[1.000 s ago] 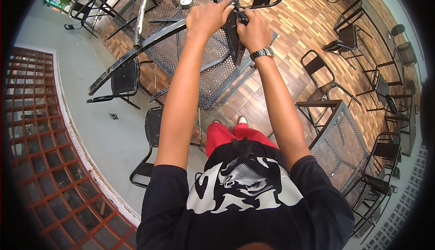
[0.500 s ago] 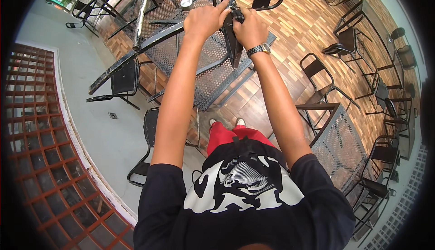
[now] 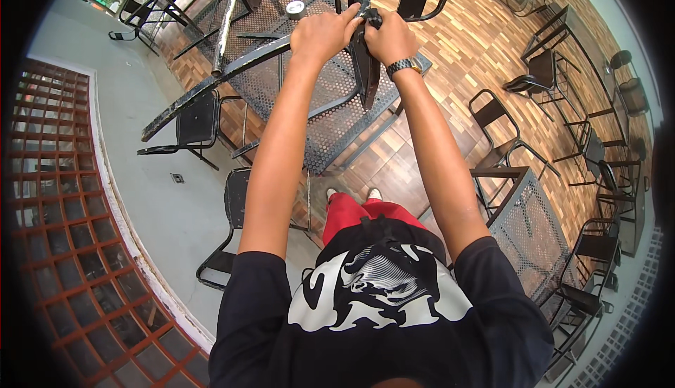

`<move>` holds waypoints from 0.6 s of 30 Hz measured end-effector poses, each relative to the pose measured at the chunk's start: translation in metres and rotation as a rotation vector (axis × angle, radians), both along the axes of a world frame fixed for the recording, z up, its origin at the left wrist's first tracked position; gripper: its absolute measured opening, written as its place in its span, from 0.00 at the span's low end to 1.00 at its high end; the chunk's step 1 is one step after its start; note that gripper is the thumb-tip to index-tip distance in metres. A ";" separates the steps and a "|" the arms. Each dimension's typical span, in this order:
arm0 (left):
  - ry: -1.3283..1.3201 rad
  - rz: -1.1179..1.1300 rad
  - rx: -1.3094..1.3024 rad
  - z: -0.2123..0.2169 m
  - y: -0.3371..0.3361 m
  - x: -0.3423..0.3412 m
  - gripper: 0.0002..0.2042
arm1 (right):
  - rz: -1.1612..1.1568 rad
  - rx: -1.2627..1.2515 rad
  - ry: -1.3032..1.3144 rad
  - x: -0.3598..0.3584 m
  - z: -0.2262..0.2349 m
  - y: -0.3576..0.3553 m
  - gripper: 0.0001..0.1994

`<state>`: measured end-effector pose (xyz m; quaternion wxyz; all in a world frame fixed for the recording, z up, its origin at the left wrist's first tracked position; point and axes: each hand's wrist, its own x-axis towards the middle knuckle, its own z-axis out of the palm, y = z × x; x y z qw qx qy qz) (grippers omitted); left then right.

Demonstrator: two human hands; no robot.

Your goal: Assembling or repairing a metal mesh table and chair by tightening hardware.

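Observation:
A black metal chair frame (image 3: 184, 99) with worn, chipped paint rests tipped over on a perforated metal table (image 3: 330, 135). My left hand (image 3: 320, 35) is closed round the bend of its tubing, thumb and fingers pressed near the corner. Right beside it, my right hand (image 3: 391, 37), with a watch on the wrist, is closed on a small dark piece (image 3: 372, 17) against the same corner. Whether that piece is loose or fixed to the frame, I cannot tell. A flat dark panel (image 3: 366, 78) hangs below my hands. Farther back on the table lies a round roll (image 3: 296, 9) with a pale top.
Black chairs stand at the left (image 3: 195, 124) and right (image 3: 496, 121). Another perforated table (image 3: 531, 226) is close at my right side. More chairs and tables line the right wall. A red-brown lattice (image 3: 77, 237) runs along the left. Wood-patterned tiles (image 3: 457, 50) cover the floor.
The view has shifted slightly, so the scene sits a little lower and to the right. Both hands keep their hold at the frame's corner.

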<state>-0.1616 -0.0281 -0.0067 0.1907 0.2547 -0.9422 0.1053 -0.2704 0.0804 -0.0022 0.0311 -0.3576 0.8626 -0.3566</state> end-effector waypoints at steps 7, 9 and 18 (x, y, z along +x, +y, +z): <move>0.009 -0.004 0.013 -0.004 -0.005 -0.001 0.20 | 0.021 -0.105 -0.171 -0.038 -0.020 -0.027 0.19; 0.001 -0.013 0.014 0.000 -0.003 -0.004 0.20 | 0.009 -0.148 -0.210 -0.048 -0.027 -0.032 0.19; -0.036 0.010 0.020 0.001 -0.003 0.000 0.20 | -0.120 -0.246 0.064 -0.006 -0.025 -0.016 0.15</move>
